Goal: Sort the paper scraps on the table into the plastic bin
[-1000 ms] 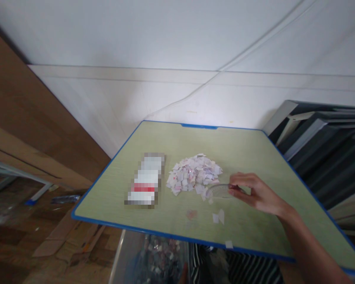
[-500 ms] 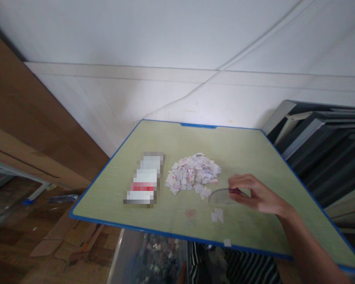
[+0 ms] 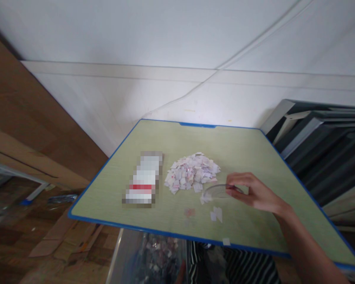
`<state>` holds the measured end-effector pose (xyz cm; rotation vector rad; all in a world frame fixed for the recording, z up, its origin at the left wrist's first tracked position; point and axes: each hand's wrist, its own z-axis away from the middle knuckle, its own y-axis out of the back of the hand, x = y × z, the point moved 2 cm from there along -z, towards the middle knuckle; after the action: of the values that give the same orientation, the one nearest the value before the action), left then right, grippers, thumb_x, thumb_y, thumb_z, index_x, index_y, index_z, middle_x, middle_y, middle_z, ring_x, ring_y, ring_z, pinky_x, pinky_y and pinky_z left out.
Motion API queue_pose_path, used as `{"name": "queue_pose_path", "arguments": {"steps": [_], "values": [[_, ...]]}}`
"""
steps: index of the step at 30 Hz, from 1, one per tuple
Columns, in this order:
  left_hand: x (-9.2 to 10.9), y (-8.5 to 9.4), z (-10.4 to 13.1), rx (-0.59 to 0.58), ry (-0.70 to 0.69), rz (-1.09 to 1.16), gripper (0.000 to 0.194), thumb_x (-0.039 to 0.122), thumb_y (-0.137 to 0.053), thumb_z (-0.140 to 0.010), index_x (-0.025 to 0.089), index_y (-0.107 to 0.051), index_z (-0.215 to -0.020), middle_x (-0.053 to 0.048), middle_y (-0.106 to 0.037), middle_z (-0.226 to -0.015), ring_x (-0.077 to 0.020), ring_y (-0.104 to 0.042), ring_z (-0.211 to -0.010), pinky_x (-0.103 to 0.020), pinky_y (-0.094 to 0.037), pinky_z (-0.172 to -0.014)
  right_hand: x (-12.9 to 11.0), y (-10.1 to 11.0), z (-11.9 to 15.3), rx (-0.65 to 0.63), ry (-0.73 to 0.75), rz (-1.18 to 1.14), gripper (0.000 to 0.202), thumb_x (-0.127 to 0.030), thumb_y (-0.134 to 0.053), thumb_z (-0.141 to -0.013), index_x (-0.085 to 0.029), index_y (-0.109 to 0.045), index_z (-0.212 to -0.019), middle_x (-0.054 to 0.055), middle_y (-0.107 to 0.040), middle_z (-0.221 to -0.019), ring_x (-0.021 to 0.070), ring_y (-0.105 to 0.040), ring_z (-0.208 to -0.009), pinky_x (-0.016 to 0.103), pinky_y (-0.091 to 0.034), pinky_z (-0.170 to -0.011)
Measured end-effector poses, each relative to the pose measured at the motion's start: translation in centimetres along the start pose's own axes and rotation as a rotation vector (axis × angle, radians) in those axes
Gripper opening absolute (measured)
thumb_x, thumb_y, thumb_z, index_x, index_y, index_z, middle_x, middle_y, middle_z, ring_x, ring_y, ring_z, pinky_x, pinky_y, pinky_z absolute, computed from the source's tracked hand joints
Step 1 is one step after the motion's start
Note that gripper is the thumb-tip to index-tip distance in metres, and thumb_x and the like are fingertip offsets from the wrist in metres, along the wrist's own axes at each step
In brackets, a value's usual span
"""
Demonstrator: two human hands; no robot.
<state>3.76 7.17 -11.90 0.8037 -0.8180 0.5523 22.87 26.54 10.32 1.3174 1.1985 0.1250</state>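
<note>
Cardboard (image 3: 63,240) lay flattened on the wooden floor at the far left, below the brown panel leaning against the white wall. Next came the counter (image 3: 248,154), pale green with a blue rim, seen at a slant. On its left part sat a blurred white packet (image 3: 142,179) with a red band, lying lengthwise. Just beside it to the right rested a heap of small paper scraps (image 3: 192,171), white with pink marks, and a few loose scraps (image 3: 215,215) lay apart nearer the front edge. Under that front edge a clear bin (image 3: 154,256) showed more scraps inside, next to striped cloth. At the right edge of the heap a clear round disc (image 3: 215,191) lay low over the counter, touching the nearest scraps; whether it rested flat or was lifted slightly could not be told. The right hand (image 3: 254,193) had closed its thumb and fingers on the disc's right rim, pinching it lightly, with the forearm reaching in from the lower right corner. The left hand did not show. Farthest right, dark grey framed panels (image 3: 322,146) stood stacked against the wall.
</note>
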Motion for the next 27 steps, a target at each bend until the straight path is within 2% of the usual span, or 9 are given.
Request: {"name": "queue_pose_path", "arguments": {"steps": [5,11,17,21,24,27], "values": [[0.3,-0.4,-1.1,0.001,0.011,-0.009,0.03,0.037,-0.044,-0.101,0.026,-0.05,-0.128,-0.008,-0.045,-0.136,-0.0268,-0.05,-0.116,-0.048,-0.041,-0.095,-0.1,0.1,0.1,-0.026,0.036,0.006,0.024,-0.02,-0.05,-0.086,-0.017,-0.051,-0.062,0.0,-0.052,-0.058,0.0107,-0.049,-0.056,0.023,-0.037,-0.054],[1.0,-0.2,-0.9,0.014,0.041,-0.026,0.03,0.036,-0.043,-0.101,0.024,-0.05,-0.127,-0.008,-0.047,-0.133,-0.0266,-0.052,-0.113,-0.048,-0.043,-0.093,-0.4,0.3,0.2,-0.065,0.055,0.015,0.028,-0.019,-0.05,-0.086,-0.018,-0.048,-0.058,-0.002,-0.048,-0.055,0.0098,-0.046,-0.053,0.023,-0.036,-0.053],[2.0,0.1,-0.9,0.042,0.044,-0.045,0.037,0.043,-0.039,-0.101,0.027,-0.043,-0.135,-0.01,-0.045,-0.136,-0.0273,-0.052,-0.114,-0.049,-0.043,-0.094,-0.1,0.2,-0.1,0.019,0.004,0.025,0.024,-0.02,-0.051,-0.086,-0.017,-0.052,-0.062,0.0,-0.051,-0.058,0.0107,-0.049,-0.055,0.022,-0.038,-0.054],[2.6,0.5,-1.2,0.056,0.04,-0.051,0.044,0.048,-0.034,-0.101,0.027,-0.036,-0.139,-0.011,-0.043,-0.138,-0.0282,-0.052,-0.115,-0.05,-0.042,-0.094,-0.1,-0.1,-0.2,0.017,0.024,0.021,0.024,-0.023,-0.049,-0.088,-0.016,-0.055,-0.066,0.002,-0.056,-0.062,0.012,-0.052,-0.058,0.023,-0.04,-0.056],[2.6,1.0,-0.4,0.056,0.04,-0.057,0.042,0.047,-0.035,-0.101,0.027,-0.038,-0.138,-0.01,-0.045,-0.136,-0.0274,-0.053,-0.113,-0.049,-0.043,-0.093,-0.2,-0.4,-0.2,-0.01,0.048,0.037,0.026,-0.024,-0.049,-0.089,-0.017,-0.054,-0.064,0.001,-0.055,-0.06,0.0118,-0.051,-0.057,0.023,-0.039,-0.055],[2.4,1.7,1.5,0.058,0.039,-0.066,0.035,0.041,-0.039,-0.102,0.026,-0.046,-0.132,-0.009,-0.048,-0.133,-0.0263,-0.053,-0.112,-0.048,-0.043,-0.093,-0.1,-0.4,-0.2,0.027,0.014,0.029,0.026,-0.026,-0.048,-0.09,-0.016,-0.055,-0.067,0.002,-0.057,-0.062,0.0115,-0.052,-0.057,0.023,-0.041,-0.056]]}}
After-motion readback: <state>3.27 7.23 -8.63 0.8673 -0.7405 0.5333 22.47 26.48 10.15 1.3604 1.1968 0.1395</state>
